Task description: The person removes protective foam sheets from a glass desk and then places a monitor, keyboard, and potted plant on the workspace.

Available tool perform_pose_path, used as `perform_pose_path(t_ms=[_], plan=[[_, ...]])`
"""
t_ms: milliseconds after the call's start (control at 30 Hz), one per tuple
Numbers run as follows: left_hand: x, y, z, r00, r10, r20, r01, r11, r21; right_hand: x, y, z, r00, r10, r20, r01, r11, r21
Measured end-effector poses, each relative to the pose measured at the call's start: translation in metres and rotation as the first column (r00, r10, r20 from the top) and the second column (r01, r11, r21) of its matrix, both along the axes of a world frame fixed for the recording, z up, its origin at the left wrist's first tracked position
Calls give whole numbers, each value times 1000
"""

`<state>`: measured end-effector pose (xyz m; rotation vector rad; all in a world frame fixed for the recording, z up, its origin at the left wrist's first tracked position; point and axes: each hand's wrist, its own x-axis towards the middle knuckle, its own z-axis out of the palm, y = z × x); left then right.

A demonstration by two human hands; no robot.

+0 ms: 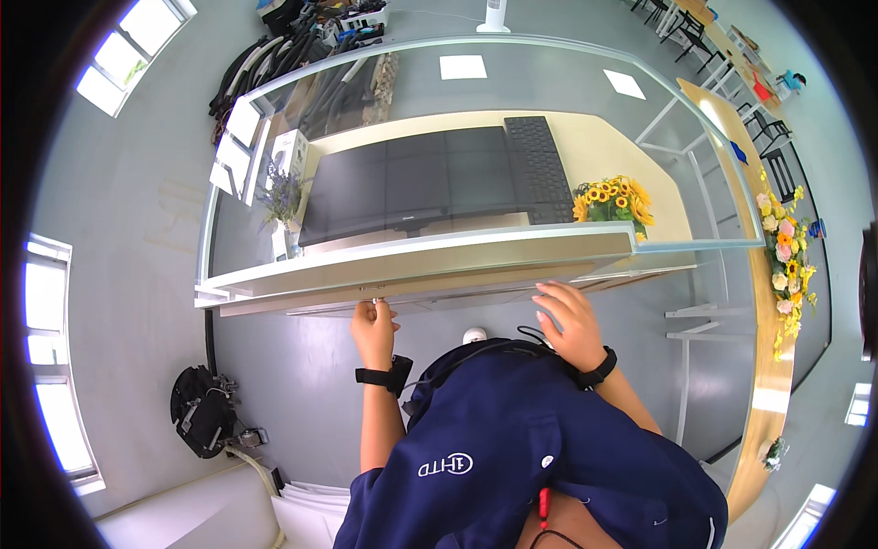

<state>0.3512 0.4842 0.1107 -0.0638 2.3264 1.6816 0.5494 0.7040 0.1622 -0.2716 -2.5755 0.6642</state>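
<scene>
A glass display case [430,249] with a pale frame stands before me. At its front panel my left hand [373,331] is closed in a pinch, its fingertips at a small shiny piece too small to name. My right hand [571,322] is raised farther right, fingers stretched out and apart, just short of the case's front and holding nothing. Under the glass lie a black monitor [412,183] and a black keyboard [540,169]. Yellow sunflowers [615,199] stand at the right inside, a purple flower bunch [282,194] and a white box [291,151] at the left.
A long wooden counter [766,393] with a flower arrangement [785,247] runs along the right. On the floor at left sits a black bag-like object [203,412]. Black hoses [265,73] are heaped behind the case. A white sofa [197,512] is at lower left.
</scene>
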Motion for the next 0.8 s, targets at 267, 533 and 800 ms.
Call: perform_pose_path(t_ms=[267, 533, 800], plan=[[4, -3, 2, 1000, 23, 18, -22, 999, -26, -4, -2, -3, 999, 32, 12, -32, 998, -48], [4, -1, 4, 1000, 19, -21, -20, 999, -29, -5, -3, -1, 999, 34, 18, -33, 999, -34], [5, -3, -1, 1000, 4, -26, -5, 1000, -31, -6, -4, -2, 999, 38, 38, -37, 999, -25]])
